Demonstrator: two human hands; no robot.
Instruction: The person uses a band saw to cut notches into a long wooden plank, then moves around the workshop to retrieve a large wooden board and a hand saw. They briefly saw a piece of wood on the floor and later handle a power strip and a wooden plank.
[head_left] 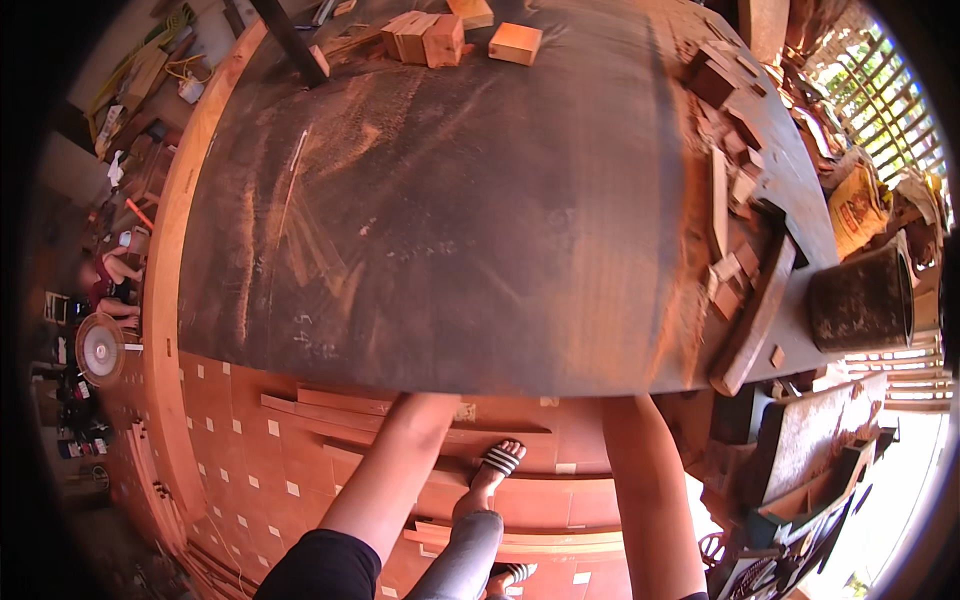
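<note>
Both forearms reach forward from the lower edge and pass beneath the front edge of a dark, dusty tabletop [430,230]. My left forearm [392,475] goes under it near the middle, and my right forearm [650,480] farther right. The tabletop hides both hands, so what they touch or hold does not show. Long reddish wooden strips [520,540] lie on the floor below, around my feet in striped sandals [502,457].
Wood blocks [516,43] stand at the table's far side. Offcuts [712,80] and sawdust line its right, with a curved wooden piece [755,315] and a dark bucket [862,298]. A long beam [165,250] borders the left, near a fan [101,349] and a seated person [118,275].
</note>
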